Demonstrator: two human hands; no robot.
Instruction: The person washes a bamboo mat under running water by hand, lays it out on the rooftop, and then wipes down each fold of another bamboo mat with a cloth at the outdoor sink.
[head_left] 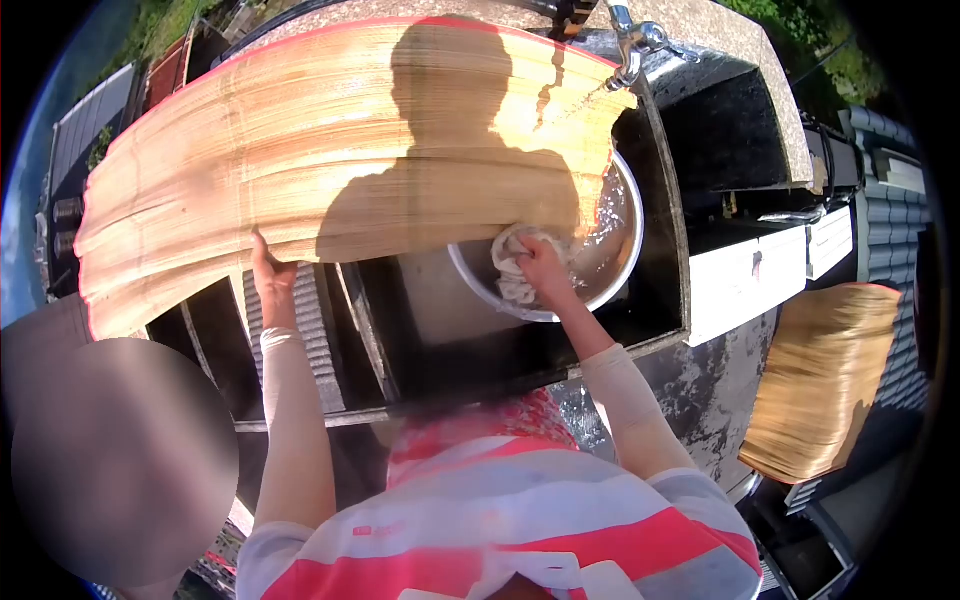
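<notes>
A long straw mat (290,130) with a red edging lies across the top of the sink, and a shadow falls on its right half. My left hand (272,280) grips the mat's near edge, the thumb on top and the fingers hidden beneath. In my right hand (542,268) is a bunched, wet white cloth (512,265), held by the mat's near edge, over a round basin (630,250). Water shows in the basin, which stands inside the dark sink (430,375). Part of the basin is covered by the mat.
A metal tap (640,45) stands above the mat's far right corner. Left of the basin is a ridged washboard surface (308,340). Another straw mat (825,380) rests at the right, near grey roof tiles (893,240). A blurred round patch covers the lower left.
</notes>
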